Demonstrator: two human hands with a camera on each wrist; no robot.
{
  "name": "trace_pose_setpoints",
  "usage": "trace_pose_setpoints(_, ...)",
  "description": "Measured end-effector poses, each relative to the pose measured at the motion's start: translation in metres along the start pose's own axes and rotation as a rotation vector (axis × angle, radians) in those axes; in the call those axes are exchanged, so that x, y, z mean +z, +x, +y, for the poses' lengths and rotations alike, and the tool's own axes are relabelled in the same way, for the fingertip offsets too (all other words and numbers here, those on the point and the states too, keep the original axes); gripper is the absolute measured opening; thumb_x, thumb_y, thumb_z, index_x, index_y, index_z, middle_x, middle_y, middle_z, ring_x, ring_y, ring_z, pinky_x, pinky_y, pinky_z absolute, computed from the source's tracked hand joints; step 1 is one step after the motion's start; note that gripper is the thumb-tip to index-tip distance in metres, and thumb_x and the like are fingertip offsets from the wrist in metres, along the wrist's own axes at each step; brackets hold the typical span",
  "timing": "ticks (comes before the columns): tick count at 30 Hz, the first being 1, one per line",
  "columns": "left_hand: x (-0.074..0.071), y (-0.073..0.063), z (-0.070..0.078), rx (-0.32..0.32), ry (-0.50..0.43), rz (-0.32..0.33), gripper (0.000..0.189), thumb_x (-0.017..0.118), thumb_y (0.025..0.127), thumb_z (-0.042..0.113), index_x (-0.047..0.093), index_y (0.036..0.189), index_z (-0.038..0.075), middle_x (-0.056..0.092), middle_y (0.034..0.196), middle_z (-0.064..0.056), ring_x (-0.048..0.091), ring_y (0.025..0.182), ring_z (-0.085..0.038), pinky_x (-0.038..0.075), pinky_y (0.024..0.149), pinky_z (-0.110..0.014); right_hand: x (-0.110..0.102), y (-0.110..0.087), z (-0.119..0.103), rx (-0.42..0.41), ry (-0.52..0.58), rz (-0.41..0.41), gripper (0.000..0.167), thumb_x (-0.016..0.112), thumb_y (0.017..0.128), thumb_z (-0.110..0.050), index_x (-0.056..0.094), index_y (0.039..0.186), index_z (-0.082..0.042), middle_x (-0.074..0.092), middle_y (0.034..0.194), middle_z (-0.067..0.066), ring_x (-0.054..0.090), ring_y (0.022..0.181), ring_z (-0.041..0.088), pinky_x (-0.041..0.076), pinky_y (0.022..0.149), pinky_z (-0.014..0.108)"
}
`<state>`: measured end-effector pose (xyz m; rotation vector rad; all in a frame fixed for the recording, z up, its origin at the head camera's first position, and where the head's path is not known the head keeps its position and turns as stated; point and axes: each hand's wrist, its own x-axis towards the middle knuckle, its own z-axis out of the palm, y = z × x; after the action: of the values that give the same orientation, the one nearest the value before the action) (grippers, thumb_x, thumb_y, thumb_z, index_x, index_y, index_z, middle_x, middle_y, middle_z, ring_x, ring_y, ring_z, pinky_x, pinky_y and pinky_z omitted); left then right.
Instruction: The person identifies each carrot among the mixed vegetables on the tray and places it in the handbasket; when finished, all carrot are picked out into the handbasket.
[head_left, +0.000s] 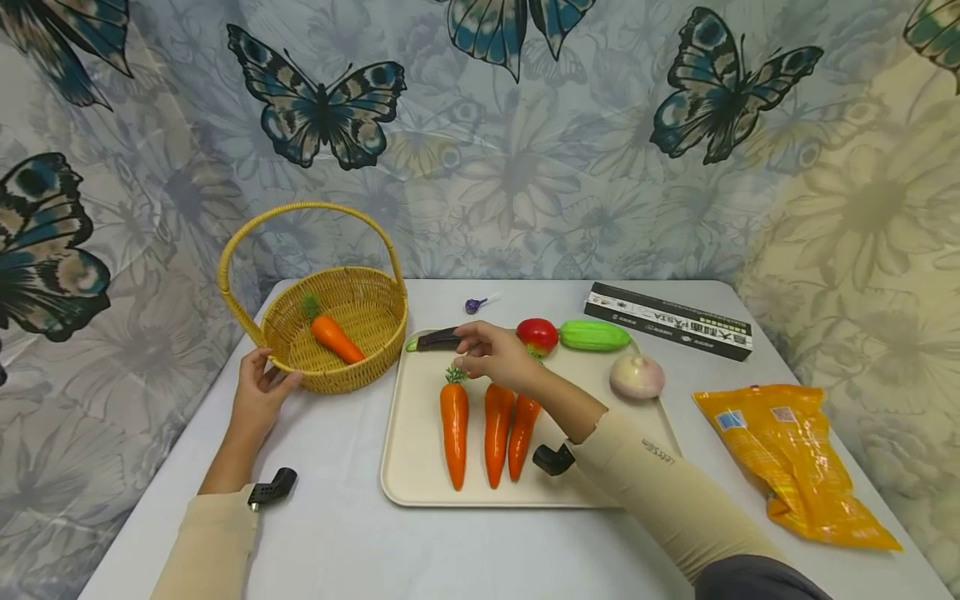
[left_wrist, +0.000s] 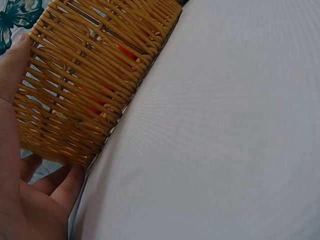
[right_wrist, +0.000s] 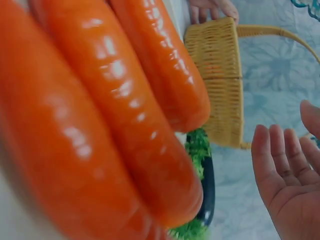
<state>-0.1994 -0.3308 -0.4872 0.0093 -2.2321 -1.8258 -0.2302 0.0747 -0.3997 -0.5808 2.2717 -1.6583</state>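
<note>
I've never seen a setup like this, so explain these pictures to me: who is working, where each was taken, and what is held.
There is no machine here, just a person's left hand and right hand at work. One view comes from a camera worn on the head; the other two come from wrist cameras, each facing its own hand's work.

On the white table are a yellow basket with a carrot inside, a cream tray, a black box, an orange bag and a small purple item. The tray bears three carrots, an eggplant, a round red vegetable, a long green one and an onion.

The left hand holds the basket's side; the right is above the tray, near the carrot tops, holding nothing.
</note>
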Motion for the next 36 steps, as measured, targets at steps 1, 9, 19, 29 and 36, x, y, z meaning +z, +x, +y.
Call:
trace_pose_setpoints(1, 0.000, 0.000, 0.000, 0.002, -0.006, -0.002, 0.064, 0.067, 0.092, 0.004, 0.023, 0.139, 0.006, 0.014, 0.159, -0.016, 0.027, 0.138, -0.041, 0.034, 0.110, -0.036, -0.002, -0.003, 0.001, 0.002, 0.000, 0.007, 0.043, 0.071, 0.090, -0.009, 0.055, 0.130, -0.007, 0.059, 0.108, 0.013, 0.063, 0.092, 0.023, 0.058, 0.076, 0.037)
trace_pose_setpoints(9, -0.001, 0.004, -0.002, -0.006, 0.008, -0.013, 0.067, 0.066, 0.092, 0.003, 0.020, 0.141, 0.003, 0.011, 0.160, -0.017, 0.025, 0.138, -0.042, 0.035, 0.109, -0.033, -0.015, -0.032, 0.010, 0.023, -0.021, 0.063, 0.044, 0.072, 0.089, -0.010, 0.055, 0.129, -0.006, 0.059, 0.110, 0.014, 0.062, 0.096, 0.025, 0.058, 0.077, 0.034)
trace_pose_setpoints(19, 0.000, 0.002, 0.000, -0.004, -0.009, -0.007, 0.066, 0.067, 0.092, 0.004, 0.022, 0.140, 0.006, 0.012, 0.159, -0.017, 0.027, 0.138, -0.040, 0.038, 0.105, -0.023, -0.028, -0.060, 0.030, 0.039, -0.069, 0.153, 0.047, 0.074, 0.086, -0.007, 0.056, 0.129, 0.000, 0.062, 0.103, 0.014, 0.064, 0.090, 0.025, 0.057, 0.074, 0.034)
trace_pose_setpoints(29, 0.000, 0.002, -0.003, 0.030, 0.011, -0.007, 0.063, 0.068, 0.092, 0.010, 0.025, 0.139, 0.008, 0.013, 0.159, -0.018, 0.030, 0.137, -0.037, 0.040, 0.100, -0.018, -0.041, -0.082, 0.045, 0.106, -0.071, 0.196, 0.047, 0.073, 0.086, -0.007, 0.054, 0.129, 0.002, 0.061, 0.100, 0.012, 0.063, 0.089, 0.025, 0.059, 0.070, 0.035)
trace_pose_setpoints(36, -0.001, 0.001, -0.004, 0.033, 0.010, -0.011, 0.064, 0.067, 0.093, 0.008, 0.024, 0.140, 0.007, 0.014, 0.158, -0.018, 0.029, 0.137, -0.037, 0.040, 0.099, -0.015, -0.041, -0.088, 0.053, 0.198, -0.098, 0.233, 0.050, 0.076, 0.084, -0.009, 0.055, 0.128, 0.000, 0.062, 0.097, 0.011, 0.064, 0.082, 0.022, 0.059, 0.066, 0.034)
